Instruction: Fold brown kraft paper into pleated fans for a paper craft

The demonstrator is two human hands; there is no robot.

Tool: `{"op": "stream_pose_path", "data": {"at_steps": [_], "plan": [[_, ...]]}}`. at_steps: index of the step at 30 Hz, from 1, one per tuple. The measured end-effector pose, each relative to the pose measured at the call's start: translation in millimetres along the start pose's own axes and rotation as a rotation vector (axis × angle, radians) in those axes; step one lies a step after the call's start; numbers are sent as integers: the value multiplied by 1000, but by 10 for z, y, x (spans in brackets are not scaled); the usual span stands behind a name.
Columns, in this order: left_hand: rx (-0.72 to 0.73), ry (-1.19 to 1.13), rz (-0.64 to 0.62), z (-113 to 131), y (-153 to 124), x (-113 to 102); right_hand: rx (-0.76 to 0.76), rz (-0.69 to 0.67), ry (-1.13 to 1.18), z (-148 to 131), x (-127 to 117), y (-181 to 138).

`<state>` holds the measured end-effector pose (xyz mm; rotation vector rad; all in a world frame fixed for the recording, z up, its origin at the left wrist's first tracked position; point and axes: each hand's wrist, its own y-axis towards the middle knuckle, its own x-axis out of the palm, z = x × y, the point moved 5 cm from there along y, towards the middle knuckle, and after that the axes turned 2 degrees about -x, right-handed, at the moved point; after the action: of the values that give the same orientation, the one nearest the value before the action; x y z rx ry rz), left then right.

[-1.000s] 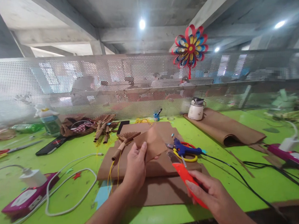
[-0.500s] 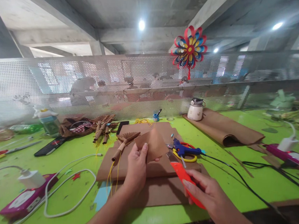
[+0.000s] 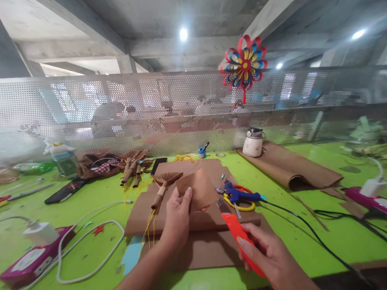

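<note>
Above a green tabletop (image 3: 307, 251), left hand (image 3: 179, 210) pinches brown paper (image 3: 200, 189), right hand (image 3: 266, 248) clasps slanted knife (image 3: 235, 230).

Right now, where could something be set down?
Bare tabletop lies between the right hand and black cord, also between the glue gun and brown roll. Crowded: around the left hand, with brown sheets and a pleated fan.

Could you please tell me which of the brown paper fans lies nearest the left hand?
The single fan on the brown paper, just beside the left hand; the other fans lie bunched farther back.
</note>
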<state>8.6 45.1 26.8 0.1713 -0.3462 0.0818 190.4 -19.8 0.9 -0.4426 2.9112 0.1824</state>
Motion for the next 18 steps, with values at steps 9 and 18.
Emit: {"op": "stream_pose_path", "data": {"at_steps": [9, 18], "plan": [[14, 31, 6, -21, -11, 7, 9, -5, 68, -69, 18, 40], [10, 1, -32, -55, -9, -10, -18, 92, 22, 9, -57, -23]]}}
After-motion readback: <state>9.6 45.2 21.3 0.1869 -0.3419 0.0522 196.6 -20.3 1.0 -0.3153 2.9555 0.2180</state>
